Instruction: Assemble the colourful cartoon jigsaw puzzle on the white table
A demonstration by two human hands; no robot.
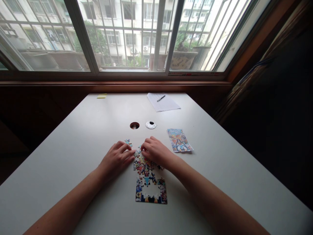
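My left hand (118, 156) rests at the left of a pile of loose jigsaw pieces (143, 163), its fingers curled and their tips closed on a small jigsaw piece at the pile's far end. Opposite it, my right hand (155, 150) is bent over the pile with thumb and fingers pinched on a piece that they mostly hide. Nearer to me lies a partly joined jigsaw puzzle (138, 194), with a gap in its middle where the white table shows. A few pieces (128, 142) lie just beyond my left fingers.
A colourful picture sheet (180, 140) lies right of my right hand on the white table (61, 156). Farther back are a round hole (134, 125), a round cap (151, 124), papers (162, 103) with a pen (161, 98), and yellow notes (101, 96). A barred window stands behind.
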